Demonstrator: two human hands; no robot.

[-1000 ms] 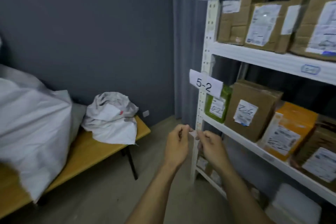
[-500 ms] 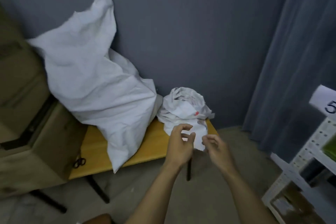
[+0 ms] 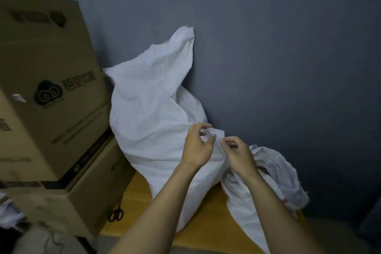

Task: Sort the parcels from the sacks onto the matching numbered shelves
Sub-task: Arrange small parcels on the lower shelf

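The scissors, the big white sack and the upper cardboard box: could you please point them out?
scissors (image 3: 116, 214): head view, on the handles.
big white sack (image 3: 148, 113): head view, on its creased front.
upper cardboard box (image 3: 61, 64): head view, on its printed side face.

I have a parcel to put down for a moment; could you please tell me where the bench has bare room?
Two bare strips of the bench show: one between the cardboard boxes and the large white sack, with scissors at its front edge; one between that sack and the crumpled sack. The back is crowded by both sacks.
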